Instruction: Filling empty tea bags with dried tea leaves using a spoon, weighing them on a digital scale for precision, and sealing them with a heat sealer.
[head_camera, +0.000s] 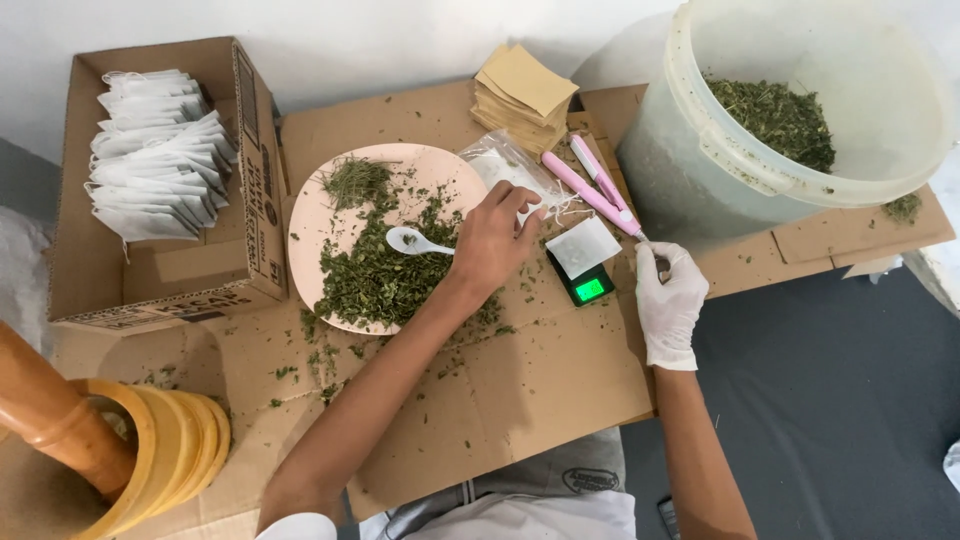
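Cardboard (520, 390) covers the floor beneath both arms. The bare left hand (492, 240) pinches a white sachet (583, 246) lying on the pocket scale (588, 288), long axis toward two o'clock; the gloved right hand (668, 300) grips the pink sealer (592, 185), pointing to ten o'clock. A tug might tip the sachet, scattering herb beside the pink plate (310, 215) at nine o'clock.

Bright, even daylight, soft shadows, sharp focus, slight wide-angle bending at the edges.
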